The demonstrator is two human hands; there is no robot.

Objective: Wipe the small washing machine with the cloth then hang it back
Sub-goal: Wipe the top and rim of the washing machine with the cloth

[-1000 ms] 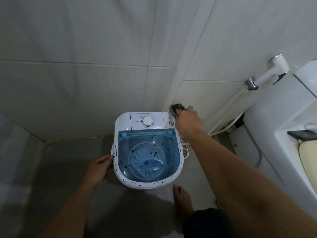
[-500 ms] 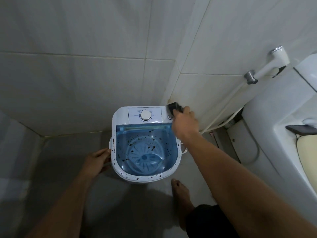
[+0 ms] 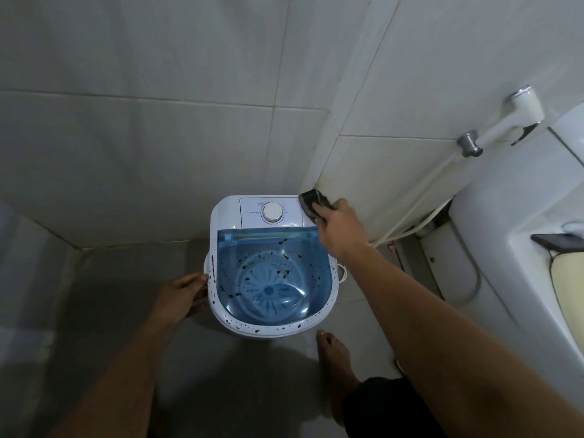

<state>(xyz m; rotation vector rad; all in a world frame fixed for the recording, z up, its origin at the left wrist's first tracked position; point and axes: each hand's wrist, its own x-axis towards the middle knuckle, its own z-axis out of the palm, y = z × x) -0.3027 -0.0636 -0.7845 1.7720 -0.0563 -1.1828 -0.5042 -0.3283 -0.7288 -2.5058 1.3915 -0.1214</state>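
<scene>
A small white washing machine (image 3: 227, 213) stands on the floor in the corner of the tiled walls. Its clear blue lid (image 3: 271, 276) is closed and speckled with dark spots, and a white dial (image 3: 272, 212) sits on the back panel. My right hand (image 3: 339, 227) is shut on a dark folded cloth (image 3: 313, 202) and presses it on the machine's back right corner. My left hand (image 3: 183, 294) grips the machine's left side near the handle.
A white toilet (image 3: 518, 248) stands at the right with a dark phone (image 3: 557, 241) lying on it. A bidet sprayer (image 3: 505, 124) hangs on the right wall, its hose running down behind the machine. My bare foot (image 3: 335, 355) is on the grey floor beside the machine.
My right hand has slid the cloth a little along the machine's back right corner. My left hand has stayed on the machine's left side. The camera shifted slightly.
</scene>
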